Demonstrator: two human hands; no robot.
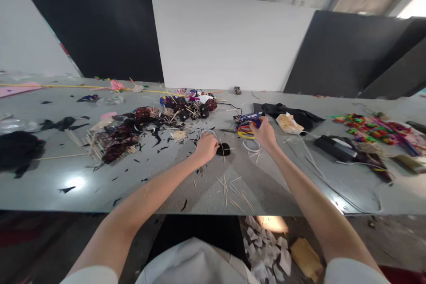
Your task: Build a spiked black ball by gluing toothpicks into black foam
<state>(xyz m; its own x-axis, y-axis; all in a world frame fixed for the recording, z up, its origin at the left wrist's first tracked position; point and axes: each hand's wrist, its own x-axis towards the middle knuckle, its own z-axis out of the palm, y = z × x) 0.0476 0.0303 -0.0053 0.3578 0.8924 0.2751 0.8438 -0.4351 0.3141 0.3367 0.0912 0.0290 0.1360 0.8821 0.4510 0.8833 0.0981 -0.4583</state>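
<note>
My left hand [206,147] is closed, its fingers bent down at the table. A white ring [208,132] shows just beyond its knuckles, and I cannot make out what its fingertips hold. Right beside it lies a round black piece [225,149] with thin wooden sticks pointing outward. My right hand [264,132] is wrapped around a blue glue gun [254,118], partly hidden by the fingers. Below the gun are a yellow ring [245,134] and white rings [251,145]. Several loose wooden sticks [234,191] lie closer to me.
Dark stick-covered balls [186,111] are heaped at the back. Bundled sticks [95,144] and black scraps lie leftward. A yellowish block [289,123], a black box [335,147] and a white cord [316,166] are on the right. Upright panels [233,40] stand behind the table.
</note>
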